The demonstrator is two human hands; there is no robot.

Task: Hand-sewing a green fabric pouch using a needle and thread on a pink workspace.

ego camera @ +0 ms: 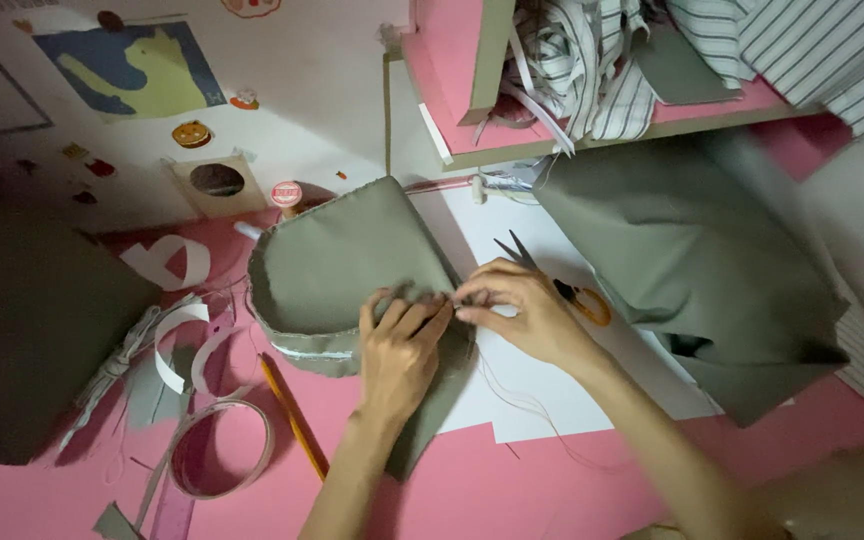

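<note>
Head view: left hand [399, 352] presses flat, fingers spread, on the olive fabric piece [352, 262] on the pink table [512, 490]; right hand [522, 308] pinches its edge beside it. Curved hem looks partly stitched, loose threads trailing; scissors [552, 282] lie just behind, pencil [292, 415] nearby.

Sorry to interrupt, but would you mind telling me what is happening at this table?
A person is working on an olive-green fabric piece on a pink table. The left hand presses it flat while the right hand pinches its edge beside the left fingertips. Scissors lie behind the right hand, a yellow pencil to the left.
</note>
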